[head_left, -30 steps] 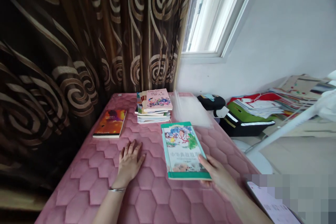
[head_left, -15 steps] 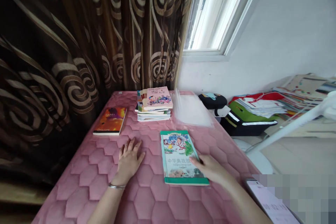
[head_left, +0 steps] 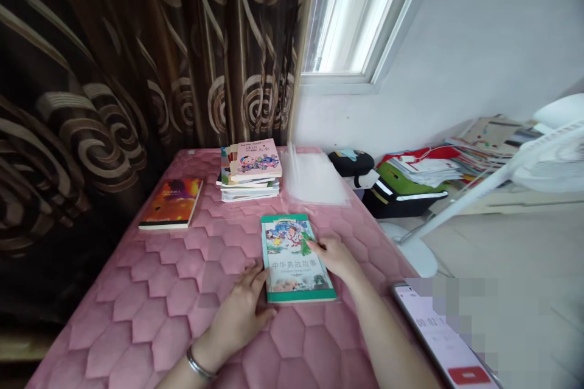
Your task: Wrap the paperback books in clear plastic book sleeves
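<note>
A green-bordered storybook point(head_left: 296, 261) with an illustrated cover lies flat on the pink quilted table cover point(head_left: 150, 316). My right hand point(head_left: 335, 255) holds its right edge, with a finger on the cover; the other fingers are mostly hidden. At the lower left edge of the storybook is my left hand point(head_left: 249, 301), fingers by the spine side and thumb spread apart. Whether its fingertips press on the book is hard to see. A silvery bangle point(head_left: 198, 361) circles the left wrist.
Behind the storybook stands a pile of books point(head_left: 250, 173), a pink one on top. An orange-covered book point(head_left: 172, 203) lies left, clear plastic sleeves point(head_left: 317, 179) right. A phone point(head_left: 440, 334) showing a timer is at the right edge, near a white fan point(head_left: 474, 194).
My left hand has moved right, from the bare cover to the storybook's left edge. My right hand now grips higher on its right edge. The whole view has shifted somewhat.
</note>
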Demonstrator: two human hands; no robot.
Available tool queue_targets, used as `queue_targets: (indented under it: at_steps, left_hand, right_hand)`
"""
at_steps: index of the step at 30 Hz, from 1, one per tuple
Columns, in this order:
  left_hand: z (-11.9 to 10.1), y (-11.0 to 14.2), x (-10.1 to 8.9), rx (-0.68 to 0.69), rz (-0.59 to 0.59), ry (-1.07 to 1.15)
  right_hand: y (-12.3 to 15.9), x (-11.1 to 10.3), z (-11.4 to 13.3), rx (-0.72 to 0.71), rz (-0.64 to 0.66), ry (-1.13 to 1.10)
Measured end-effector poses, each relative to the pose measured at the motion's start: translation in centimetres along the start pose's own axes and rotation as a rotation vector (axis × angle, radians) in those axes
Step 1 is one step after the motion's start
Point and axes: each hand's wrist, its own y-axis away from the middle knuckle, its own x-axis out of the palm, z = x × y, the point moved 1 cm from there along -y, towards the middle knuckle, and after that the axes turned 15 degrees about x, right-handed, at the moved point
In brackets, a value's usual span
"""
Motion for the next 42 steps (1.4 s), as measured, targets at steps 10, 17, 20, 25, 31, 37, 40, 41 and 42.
queue_targets:
  at_steps: [10, 17, 20, 25, 31, 37, 40, 41, 42]
  left_hand:
    - [0.9, 0.1, 2.1, 0.102, -0.162, -0.121]
    - [0.4, 0.3, 2.1, 0.125, -0.130, -0.201]
    - [0.2, 0.3, 2.1, 0.133, -0.111, -0.226]
    - [0.4, 0.3, 2.4, 0.168, -0.114, -0.277]
    - [0.5, 0.4, 3.0, 0.193, -0.108, -0.363]
    - [0.8, 0.5, 3.4, 0.205, -0.103, -0.428]
    - [0.9, 0.5, 3.5, 0.203, -0.091, -0.438]
    - [0.9, 0.5, 3.6, 0.200, -0.090, -0.436]
    - [0.9, 0.5, 3.6, 0.195, -0.092, -0.431]
  right_hand:
    - [0.0, -0.2, -0.1, 0.025, 0.022, -0.022]
    - [0.0, -0.4, -0.2, 0.022, 0.017, -0.013]
    - [0.0, -0.3, -0.2, 0.030, 0.000, 0.001]
    - [-0.1, -0.2, -0.3, 0.028, 0.006, 0.016]
    - [-0.4, 0.1, -0.5, 0.023, -0.002, 0.029]
    - [-0.4, 0.2, -0.4, 0.025, 0.013, 0.059]
    - [-0.3, 0.1, -0.3, 0.033, 0.009, 0.082]
    - [-0.2, 0.1, -0.2, 0.039, 0.004, 0.090]
    - [-0.1, 0.1, -0.1, 0.048, -0.001, 0.100]
